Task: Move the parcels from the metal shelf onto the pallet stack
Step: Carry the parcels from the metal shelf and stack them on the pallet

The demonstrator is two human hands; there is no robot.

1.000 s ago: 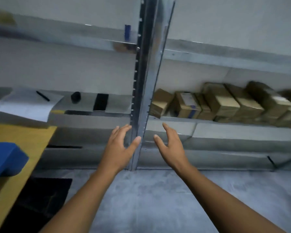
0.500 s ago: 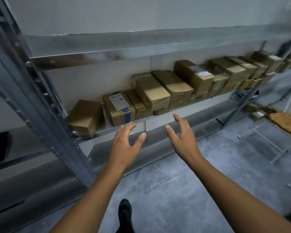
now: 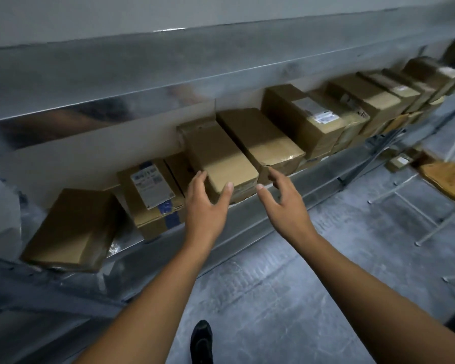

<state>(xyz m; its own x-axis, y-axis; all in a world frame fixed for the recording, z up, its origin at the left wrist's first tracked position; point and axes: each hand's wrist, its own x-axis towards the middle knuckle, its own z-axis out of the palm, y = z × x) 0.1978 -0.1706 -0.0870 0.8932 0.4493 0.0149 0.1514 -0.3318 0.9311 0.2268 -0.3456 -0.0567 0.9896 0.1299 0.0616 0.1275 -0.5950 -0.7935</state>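
Before shelf, left hand spread at parcel front, right hand spread alongside

Pale wall, grey floor (scuffed)

The left hand is covering the near lower corner of a plain parcel, and it is not showing whether its fingers are touching the cardboard. The print on the label of the blue-taped parcel is blurring past reading. A thin parcel between those two is hiding mostly behind them. The far parcels at the right end of the shelf are smearing together. The right edge is cutting off the wooden pallet, and the bottom edge is cutting off a black shoe.
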